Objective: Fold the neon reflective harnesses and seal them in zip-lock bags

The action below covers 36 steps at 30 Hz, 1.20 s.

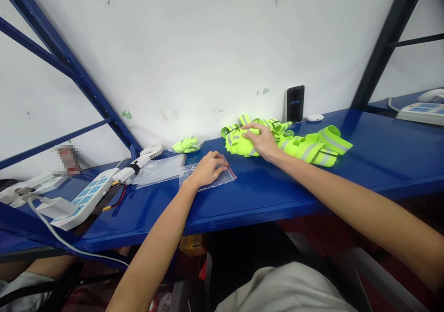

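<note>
My left hand [207, 168] rests on a clear zip bag [222, 180] lying flat on the blue shelf. Its fingers are bent and closed at the bag's red-lined end. Farther right, my right hand [262, 142] grips a bunched neon-yellow reflective strap [242, 145], thumb and fingers around its upper side. More loose reflective straps [308, 149], with grey stripes and dark bands, spread out to the right of that hand. Against the wall, a rolled yellow strap in a clear bag [186, 145] lies beyond my left hand. Flat clear bags [157, 171] lie to the left.
A phone [295, 104] leans upright on the wall beside a small white case [315, 117]. At left are a white handheld fan [151, 151], a power strip [86, 197] and a red-black lead with yellow connectors [118, 198]. Blue frame posts [81, 76] slant up at both sides.
</note>
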Available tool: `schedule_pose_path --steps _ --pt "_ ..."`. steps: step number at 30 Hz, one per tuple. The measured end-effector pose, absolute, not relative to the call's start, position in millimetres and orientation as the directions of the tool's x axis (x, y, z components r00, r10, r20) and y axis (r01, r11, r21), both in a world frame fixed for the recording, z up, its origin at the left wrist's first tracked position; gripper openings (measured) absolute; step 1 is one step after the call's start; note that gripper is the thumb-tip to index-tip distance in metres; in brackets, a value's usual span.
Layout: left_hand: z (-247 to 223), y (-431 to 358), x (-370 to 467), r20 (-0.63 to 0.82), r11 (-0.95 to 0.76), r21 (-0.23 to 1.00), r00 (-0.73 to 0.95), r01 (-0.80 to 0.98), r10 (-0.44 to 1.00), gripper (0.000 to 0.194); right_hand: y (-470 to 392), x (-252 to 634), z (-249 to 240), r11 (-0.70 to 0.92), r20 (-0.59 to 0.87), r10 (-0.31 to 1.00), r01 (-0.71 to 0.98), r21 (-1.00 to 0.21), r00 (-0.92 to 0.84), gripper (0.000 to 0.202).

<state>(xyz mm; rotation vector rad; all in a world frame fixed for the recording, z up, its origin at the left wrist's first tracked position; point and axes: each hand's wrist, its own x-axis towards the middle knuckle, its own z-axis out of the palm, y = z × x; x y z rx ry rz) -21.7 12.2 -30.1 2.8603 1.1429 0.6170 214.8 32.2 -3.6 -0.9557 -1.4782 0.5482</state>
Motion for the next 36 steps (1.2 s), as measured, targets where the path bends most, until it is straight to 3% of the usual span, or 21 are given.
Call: schedule_pose_path --steps 6,16,24,28,33,36 --pt "-31 12 -19 0.324 -0.747 0.199 0.677 0.634 0.661 0.031 35 216 -8 0.528 0.557 0.83 0.271 -0.805 0.036 0.027" --pt "-34 12 -20 0.406 -0.751 0.161 0.651 0.64 0.641 0.022 39 216 -14 0.55 0.578 0.816 0.31 -0.776 -0.001 0.027" --pt "-28 5 -15 0.659 -0.743 0.178 0.483 0.646 0.577 0.01 38 203 -20 0.29 0.292 0.957 -0.094 -0.952 -0.004 0.035" --pt "-27 4 -15 0.769 -0.751 0.192 0.379 0.631 0.515 0.008 36 204 -19 0.332 0.332 0.943 0.034 -0.943 0.004 0.029" --pt "-27 3 -15 0.778 -0.757 0.174 0.384 0.63 0.498 0.01 31 204 -16 0.413 0.411 0.911 0.139 -0.9 -0.047 0.027" --pt "-28 3 -15 0.792 -0.732 0.131 0.374 0.668 0.483 0.012 30 202 -16 0.397 0.387 0.918 0.202 -0.895 -0.089 0.025"
